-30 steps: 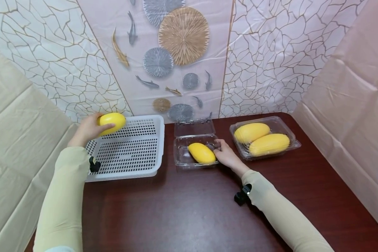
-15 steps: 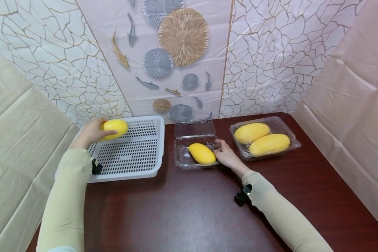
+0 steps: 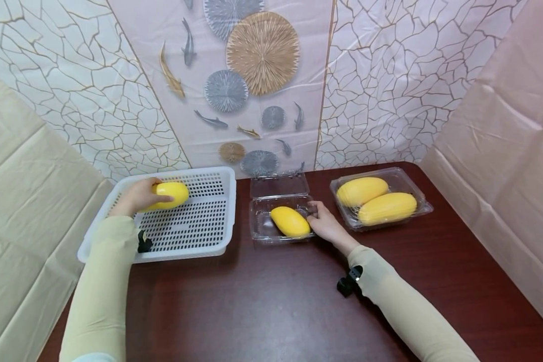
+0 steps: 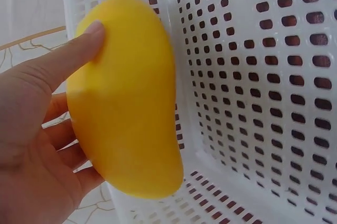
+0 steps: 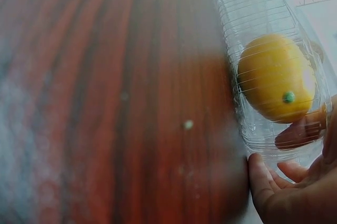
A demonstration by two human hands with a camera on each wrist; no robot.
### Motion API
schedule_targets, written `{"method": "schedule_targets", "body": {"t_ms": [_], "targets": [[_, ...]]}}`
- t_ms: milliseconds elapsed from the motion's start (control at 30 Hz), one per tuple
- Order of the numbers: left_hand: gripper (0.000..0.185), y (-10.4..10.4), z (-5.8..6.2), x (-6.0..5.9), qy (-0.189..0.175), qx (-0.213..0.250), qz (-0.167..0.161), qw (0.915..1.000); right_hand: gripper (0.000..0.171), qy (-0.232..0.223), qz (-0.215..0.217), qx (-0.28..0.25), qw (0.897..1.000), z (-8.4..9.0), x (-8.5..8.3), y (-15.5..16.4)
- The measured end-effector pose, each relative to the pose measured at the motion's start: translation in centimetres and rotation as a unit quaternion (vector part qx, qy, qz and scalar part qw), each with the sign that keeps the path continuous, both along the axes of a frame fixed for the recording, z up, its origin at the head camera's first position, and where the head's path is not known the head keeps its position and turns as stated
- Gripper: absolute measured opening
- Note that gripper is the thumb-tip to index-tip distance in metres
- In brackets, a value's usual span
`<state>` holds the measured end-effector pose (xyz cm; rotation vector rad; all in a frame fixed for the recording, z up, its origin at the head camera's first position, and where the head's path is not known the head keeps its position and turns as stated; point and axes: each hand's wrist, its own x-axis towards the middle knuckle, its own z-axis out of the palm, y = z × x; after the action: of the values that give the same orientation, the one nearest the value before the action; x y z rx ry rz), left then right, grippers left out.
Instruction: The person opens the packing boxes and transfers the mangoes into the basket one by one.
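Observation:
A yellow mango (image 3: pixel 175 193) is gripped by my left hand (image 3: pixel 138 197) inside the outline of the white perforated basket (image 3: pixel 185 226). In the left wrist view the thumb lies over the mango (image 4: pixel 126 97) and the fingers curl behind it, close to the basket's holed wall. My right hand (image 3: pixel 328 227) pinches the right side of an open clear plastic clamshell box (image 3: pixel 259 221). Another mango (image 3: pixel 290 221) lies in that box. The right wrist view shows its green stem end through the ribbed wall, with one digit inside the box and others outside.
A second clear box (image 3: pixel 424 207), lid over it, stands at the right with two mangoes inside. The open box's lid (image 3: pixel 278 185) leans back toward the patterned wall cloth. Beige cloth hangs on both sides of the dark red wooden table (image 3: pixel 276 301).
My left hand has lowered the mango and shifted it a little to the right, further over the basket. The right hand and the open box have stayed put.

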<state>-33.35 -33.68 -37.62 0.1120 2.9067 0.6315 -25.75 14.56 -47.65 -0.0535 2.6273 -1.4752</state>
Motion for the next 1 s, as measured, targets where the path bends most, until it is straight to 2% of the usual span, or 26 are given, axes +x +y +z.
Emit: {"method": "schedule_targets", "body": {"t_ms": [133,400,533,767,1000], "targets": [[0.079,0.0,-0.7,-0.2,-0.009,-0.002,0.003,1.0,0.051,-0.001,0.001,-0.004,1.0,0.0,0.0,0.0],[0.084,-0.5,-1.1,-0.1,-0.021,-0.016,-0.003,0.9997,0.05,0.014,0.008,-0.007,1.0,0.3,0.4,0.2],[0.085,-0.8,-1.1,0.0,-0.027,-0.013,-0.008,0.9995,0.051,0.001,0.006,-0.016,1.0,0.2,0.3,0.2],[0.09,-1.6,-1.0,0.3,-0.061,0.002,0.003,0.9982,0.051,-0.009,-0.002,0.0,1.0,0.1,0.0,0.1],[0.092,-2.2,-1.0,0.5,-0.059,-0.013,0.002,0.9982,0.051,-0.013,-0.003,0.004,1.0,0.1,0.0,0.1]]}}
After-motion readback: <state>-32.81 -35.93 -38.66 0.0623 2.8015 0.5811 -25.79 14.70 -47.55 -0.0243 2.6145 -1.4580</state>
